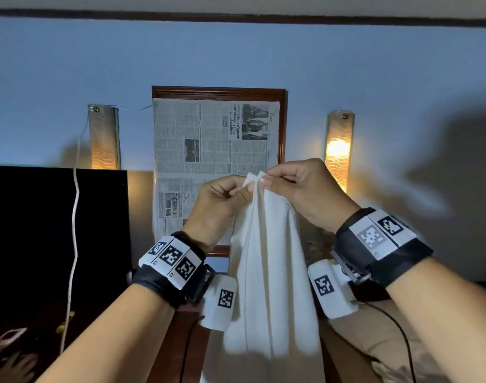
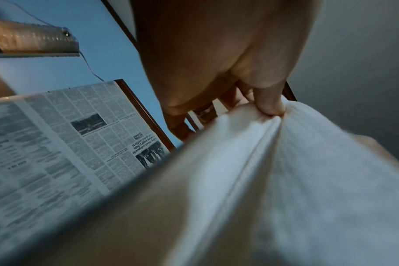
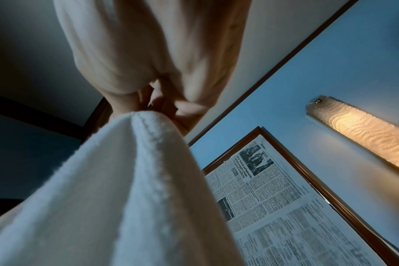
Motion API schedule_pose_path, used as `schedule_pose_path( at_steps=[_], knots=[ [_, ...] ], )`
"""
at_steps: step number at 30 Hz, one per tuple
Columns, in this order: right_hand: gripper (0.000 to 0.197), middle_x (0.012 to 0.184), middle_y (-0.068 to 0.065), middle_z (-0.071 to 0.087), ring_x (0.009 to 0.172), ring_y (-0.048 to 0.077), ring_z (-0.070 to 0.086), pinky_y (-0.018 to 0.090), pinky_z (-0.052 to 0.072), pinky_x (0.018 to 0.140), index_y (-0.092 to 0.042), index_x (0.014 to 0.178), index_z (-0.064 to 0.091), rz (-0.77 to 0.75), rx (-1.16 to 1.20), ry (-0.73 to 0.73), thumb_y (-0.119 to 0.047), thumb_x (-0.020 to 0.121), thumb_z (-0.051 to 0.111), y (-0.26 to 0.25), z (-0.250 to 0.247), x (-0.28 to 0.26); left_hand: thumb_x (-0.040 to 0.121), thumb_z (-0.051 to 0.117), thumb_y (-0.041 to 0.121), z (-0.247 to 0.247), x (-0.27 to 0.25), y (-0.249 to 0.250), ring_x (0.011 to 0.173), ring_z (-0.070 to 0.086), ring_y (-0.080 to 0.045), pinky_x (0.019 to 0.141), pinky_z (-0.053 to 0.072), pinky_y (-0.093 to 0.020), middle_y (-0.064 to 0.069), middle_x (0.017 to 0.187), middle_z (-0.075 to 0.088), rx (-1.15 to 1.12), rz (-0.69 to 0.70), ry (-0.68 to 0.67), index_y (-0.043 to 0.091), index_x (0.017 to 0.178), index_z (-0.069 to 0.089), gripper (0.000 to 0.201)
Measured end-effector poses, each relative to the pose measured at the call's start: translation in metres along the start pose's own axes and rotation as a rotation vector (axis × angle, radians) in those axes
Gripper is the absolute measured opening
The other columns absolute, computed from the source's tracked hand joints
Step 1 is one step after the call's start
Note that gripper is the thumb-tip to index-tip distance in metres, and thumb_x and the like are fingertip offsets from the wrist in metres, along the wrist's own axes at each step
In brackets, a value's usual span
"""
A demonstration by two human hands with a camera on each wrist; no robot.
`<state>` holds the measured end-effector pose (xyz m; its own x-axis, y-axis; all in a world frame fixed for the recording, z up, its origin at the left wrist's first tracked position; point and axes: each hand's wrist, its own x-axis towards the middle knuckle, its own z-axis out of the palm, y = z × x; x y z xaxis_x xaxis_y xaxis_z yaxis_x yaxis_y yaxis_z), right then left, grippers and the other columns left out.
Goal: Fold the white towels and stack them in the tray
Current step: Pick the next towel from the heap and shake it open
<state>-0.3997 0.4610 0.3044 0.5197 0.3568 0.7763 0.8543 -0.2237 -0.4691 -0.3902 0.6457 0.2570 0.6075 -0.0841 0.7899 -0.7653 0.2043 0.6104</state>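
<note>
The left hand (image 1: 217, 203) and the right hand (image 1: 297, 186) were raised side by side in front of the wall, and both pinched the top of one white towel (image 1: 266, 277). The two grips met at the same spot, where the towel's upper corners were gathered together between thumb and fingertips (image 2: 270, 106) of each hand. From that pinch point the towel hung straight down between the forearms in long vertical folds, its lower edge loose near the bottom of the head view. In the left wrist view the thumb pressed into the bunched cloth, which spread out wide below it; in the right wrist view the fingers closed over a rounded fold, though which fingers touched the cloth was hard to tell there. Behind the grips, a framed newspaper (image 1: 217, 161) hung on the blue wall, with a lit wall lamp (image 1: 338, 150) to its right and another lamp (image 1: 103, 136) to its left. A dark screen (image 1: 56, 222) stood lower left, with a white cord (image 1: 75, 230) hanging in front of it.
</note>
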Motion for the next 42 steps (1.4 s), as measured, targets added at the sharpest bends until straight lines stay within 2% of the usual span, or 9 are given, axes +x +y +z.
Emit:
schedule_pose_path(
  at_steps=[5, 13, 19, 24, 28, 31, 35, 37, 42],
  knots=[
    [0.013, 0.094, 0.005, 0.077, 0.091, 0.017, 0.072, 0.03, 0.056, 0.087, -0.004, 0.098, 0.077, -0.017, 0.053, 0.034, -0.011, 0.093, 0.068, 0.008, 0.002, -0.003, 0.088, 0.066, 0.017, 0.006, 0.001, -0.007, 0.082, 0.071, -0.017, 0.076, 0.058, -0.027, -0.008, 0.091, 0.077, -0.087, -0.011, 0.001, 0.007, 0.096, 0.076, 0.016],
    [0.009, 0.09, 0.002, 0.075, 0.084, 0.007, 0.067, 0.021, 0.052, 0.081, -0.008, 0.097, 0.074, -0.006, 0.219, 0.071, -0.006, 0.09, 0.068, 0.015, 0.009, -0.005, 0.089, 0.062, 0.016, 0.011, -0.002, -0.009, 0.081, 0.072, -0.016, 0.075, 0.057, -0.026, -0.007, 0.089, 0.076, -0.157, -0.038, 0.026, 0.003, 0.099, 0.072, 0.019],
    [0.018, 0.107, 0.004, 0.071, 0.106, 0.013, 0.063, 0.029, 0.048, 0.101, -0.012, 0.107, 0.071, 0.096, 0.373, -0.095, -0.019, 0.098, 0.057, 0.02, 0.018, -0.011, 0.088, 0.071, 0.014, 0.01, -0.001, -0.017, 0.077, 0.056, -0.017, 0.074, 0.05, -0.029, -0.015, 0.092, 0.054, -0.1, -0.064, 0.084, 0.011, 0.089, 0.059, 0.012],
    [0.032, 0.099, 0.017, 0.064, 0.1, 0.031, 0.058, 0.053, 0.042, 0.105, -0.005, 0.103, 0.067, 0.283, 0.586, -0.08, -0.033, 0.087, 0.065, 0.034, 0.028, -0.027, 0.079, 0.083, 0.023, 0.008, -0.005, -0.026, 0.059, 0.047, -0.013, 0.059, 0.044, -0.022, -0.008, 0.074, 0.043, 0.011, -0.123, 0.132, 0.014, 0.079, 0.046, 0.039],
    [0.033, 0.094, 0.019, 0.065, 0.09, 0.026, 0.062, 0.04, 0.049, 0.088, 0.005, 0.106, 0.062, 0.333, 0.551, -0.038, -0.024, 0.092, 0.063, 0.051, 0.024, -0.038, 0.078, 0.085, 0.034, 0.009, -0.015, -0.039, 0.061, 0.051, -0.023, 0.059, 0.047, -0.03, -0.018, 0.075, 0.055, 0.061, -0.248, 0.067, 0.002, 0.074, 0.059, 0.042],
    [0.025, 0.094, 0.026, 0.064, 0.089, 0.026, 0.058, 0.043, 0.046, 0.087, -0.011, 0.088, 0.065, 0.317, 0.361, -0.009, -0.036, 0.086, 0.068, 0.067, 0.018, -0.043, 0.092, 0.07, 0.035, 0.02, -0.032, -0.051, 0.086, 0.057, -0.038, 0.077, 0.049, -0.05, -0.038, 0.099, 0.063, -0.023, -0.412, -0.013, -0.016, 0.102, 0.062, 0.053],
    [0.014, 0.08, 0.001, 0.059, 0.08, 0.011, 0.054, 0.03, 0.043, 0.078, -0.018, 0.082, 0.056, 0.241, 0.074, 0.005, -0.028, 0.089, 0.061, 0.087, 0.006, -0.052, 0.101, 0.055, 0.028, 0.043, -0.044, -0.058, 0.089, 0.067, -0.026, 0.066, 0.054, -0.03, -0.015, 0.105, 0.072, -0.106, -0.585, -0.011, 0.005, 0.109, 0.073, 0.031],
    [0.013, 0.08, -0.002, 0.058, 0.079, 0.009, 0.055, 0.031, 0.044, 0.079, -0.017, 0.083, 0.056, 0.232, 0.006, -0.006, -0.024, 0.092, 0.062, 0.097, -0.001, -0.057, 0.1, 0.057, 0.017, 0.049, -0.043, -0.065, 0.092, 0.073, -0.026, 0.076, 0.058, -0.03, -0.019, 0.107, 0.074, -0.02, -0.521, -0.105, -0.003, 0.109, 0.071, 0.026],
    [0.013, 0.077, -0.003, 0.063, 0.076, 0.011, 0.058, 0.034, 0.046, 0.077, -0.026, 0.077, 0.06, 0.289, -0.011, 0.055, -0.034, 0.083, 0.068, 0.116, -0.013, -0.067, 0.101, 0.059, 0.01, 0.061, -0.035, -0.08, 0.038, 0.031, -0.013, 0.042, 0.022, -0.022, -0.007, 0.049, 0.042, 0.271, -0.399, -0.159, -0.01, 0.075, 0.061, 0.033]
  ],
)
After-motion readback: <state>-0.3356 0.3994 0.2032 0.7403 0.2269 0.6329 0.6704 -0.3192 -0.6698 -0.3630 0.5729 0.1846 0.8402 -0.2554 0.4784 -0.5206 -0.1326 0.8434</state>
